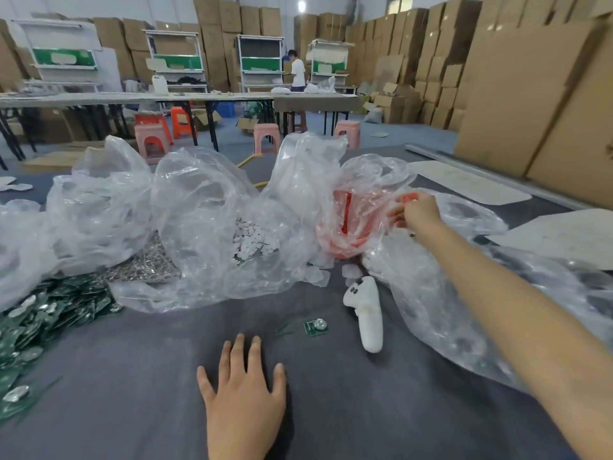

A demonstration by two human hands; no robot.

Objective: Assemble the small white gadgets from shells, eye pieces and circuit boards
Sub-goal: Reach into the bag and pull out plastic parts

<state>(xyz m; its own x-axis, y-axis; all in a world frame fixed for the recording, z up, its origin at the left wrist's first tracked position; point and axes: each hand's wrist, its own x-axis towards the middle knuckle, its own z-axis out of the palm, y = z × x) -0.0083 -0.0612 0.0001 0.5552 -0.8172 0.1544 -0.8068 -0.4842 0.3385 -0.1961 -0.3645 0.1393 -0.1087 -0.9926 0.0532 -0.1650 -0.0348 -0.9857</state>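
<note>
Nearest, the left hand [243, 396] lies flat on the grey desk [132, 376], its grip slack, fingers straight and spread, holding nothing. Just beyond its fingertips sits a single green board [315, 327] with a round silver cell on it. Beside that, to the right, lies a white controller [365, 310], its head pointing away. At the left edge a heap of boards [49, 313] spills from clear plastic. Farther back stands a row of crumpled clear bags [199, 200]: one shows silvery metal bits [146, 263], the next white discs [255, 240], and the one to the right red parts [348, 227]. The right hand [419, 212] reaches to the mouth of that red bag, its grip closed in a pinch on a small red piece [409, 196], blurred. Far off are long tables, plastic stools [265, 136], stacked cartons [530, 78] and a standing person [297, 73].
</note>
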